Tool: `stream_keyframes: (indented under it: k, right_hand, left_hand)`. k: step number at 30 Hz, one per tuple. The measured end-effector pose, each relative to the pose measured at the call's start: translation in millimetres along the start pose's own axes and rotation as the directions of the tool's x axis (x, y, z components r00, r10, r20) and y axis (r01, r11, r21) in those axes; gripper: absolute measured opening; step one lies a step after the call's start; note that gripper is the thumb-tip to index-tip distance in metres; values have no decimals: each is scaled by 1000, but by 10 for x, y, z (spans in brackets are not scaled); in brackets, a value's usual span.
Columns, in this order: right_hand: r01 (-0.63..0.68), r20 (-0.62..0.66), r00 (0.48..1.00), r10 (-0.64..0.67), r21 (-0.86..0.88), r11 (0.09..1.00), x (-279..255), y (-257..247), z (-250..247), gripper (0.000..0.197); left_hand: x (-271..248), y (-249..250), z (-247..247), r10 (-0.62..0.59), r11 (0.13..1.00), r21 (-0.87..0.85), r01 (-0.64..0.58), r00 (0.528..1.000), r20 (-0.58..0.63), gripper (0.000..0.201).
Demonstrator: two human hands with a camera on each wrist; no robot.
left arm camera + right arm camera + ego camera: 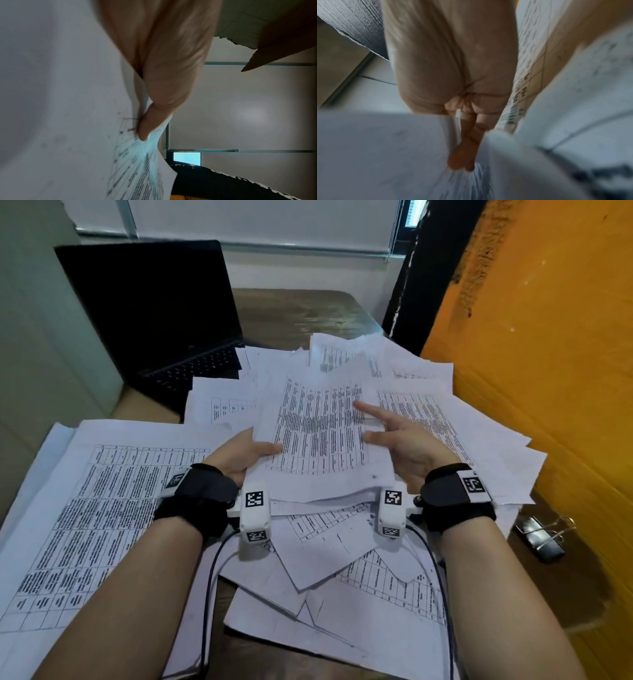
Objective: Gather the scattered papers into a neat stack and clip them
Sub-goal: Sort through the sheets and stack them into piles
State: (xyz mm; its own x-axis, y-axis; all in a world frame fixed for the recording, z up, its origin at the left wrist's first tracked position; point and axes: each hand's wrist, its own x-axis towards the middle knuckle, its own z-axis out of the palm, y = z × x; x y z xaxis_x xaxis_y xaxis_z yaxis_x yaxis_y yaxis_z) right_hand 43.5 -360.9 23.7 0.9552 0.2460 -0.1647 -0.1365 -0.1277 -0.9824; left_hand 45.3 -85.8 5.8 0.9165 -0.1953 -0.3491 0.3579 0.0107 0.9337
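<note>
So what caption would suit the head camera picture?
Left hand holds a printed sheet, right hand open beside it, above scattered papers.

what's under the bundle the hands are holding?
Under the held bundle: more loose printed sheets, overlapping askew. The table below them is covered there; whether anything else lies beneath can't be seen.

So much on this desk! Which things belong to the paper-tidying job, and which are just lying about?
Part of the job:
- held sheaf of papers, gripped by the left hand
- right hand, fingers straight against it
- scattered papers
- binder clips

Just lying about:
- laptop
- orange cardboard
</note>
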Motion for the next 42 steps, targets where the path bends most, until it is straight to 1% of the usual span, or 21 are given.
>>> stream_keyframes:
  k: [1,3,4,5,7,9,10,12,13,15,17,19,21,25,27,32,35,37,39,41,42]
  right_hand:
    - [27,-52,998,-27,-3,1000,19,11,-17,50]
    - [34,-271,962,-30,10,999,21,32,-86,45]
    - [-4,-350,937,0,-10,1000,10,57,-136,46]
    - [-66,-352,935,50,-35,997,-18,60,-166,46]
    - [-190,-180,970,161,-154,970,-86,26,-161,35]
    - [-255,-4,962,272,-356,899,-135,-18,-72,27]
    - [-244,54,954,295,-432,868,-134,-32,-26,28]
    - [-189,66,967,245,-457,869,-107,-38,59,27]
    - [-154,27,983,179,-395,906,-88,-32,66,26]
    - [-80,-156,986,53,-171,982,-51,4,-18,26]
    - [4,-359,933,-19,-41,999,-2,64,-170,19]
    - [15,-441,897,-12,4,1000,17,105,-237,14]
    - [21,-419,908,-1,44,999,7,95,-212,17]
    - [64,-317,948,-27,107,992,-30,34,-123,24]
    - [87,-289,956,-47,125,988,-37,28,-119,25]
    - [116,-248,967,-63,204,972,-60,-14,-56,30]
    - [53,-175,984,-15,215,975,-68,-65,149,37]
    - [-45,-154,985,82,228,973,-54,-85,255,53]
    - [-88,-107,988,109,182,979,-24,-88,281,58]
    - [-60,-146,987,71,79,995,-32,-89,206,50]
    - [-44,-254,966,42,-5,999,-40,-66,103,50]
  left_hand:
    - [18,-7,-22,0,1000,-29,0,1000,-14,39]
    - [25,9,-45,28,993,-118,-32,999,-40,39]
    - [23,20,-55,45,982,-179,-56,997,-65,36]
    - [45,24,-73,61,964,-252,-83,994,-94,34]
    - [44,35,-87,68,914,-391,-110,990,-120,35]
    - [43,30,-107,66,866,-486,-115,991,-116,55]
    - [48,31,-117,66,847,-520,-112,992,-106,59]
    - [56,25,-135,70,832,-546,-101,995,-77,45]
    - [48,29,-120,80,836,-538,-105,994,-70,37]
    - [69,19,-76,132,865,-473,-169,985,-111,30]
    - [94,12,-53,188,903,-352,-244,964,-186,26]
    - [76,8,-30,189,935,-266,-233,965,-182,14]
    - [70,-7,-26,197,964,-153,-218,970,-141,8]
    - [47,-13,-11,200,980,-1,-201,978,-65,38]
    - [55,-13,-16,190,982,-1,-190,981,-41,39]
    - [67,-15,-15,216,965,-138,-225,973,-82,48]
    - [81,-29,-29,192,961,-183,-208,976,-105,50]
    - [114,-57,-52,192,967,-141,-211,972,-138,58]
    - [135,-70,-69,210,973,-60,-223,963,-166,58]
    - [155,-68,-57,231,972,-6,-236,957,-175,54]
    - [167,-72,-52,229,972,-9,-234,957,-177,53]
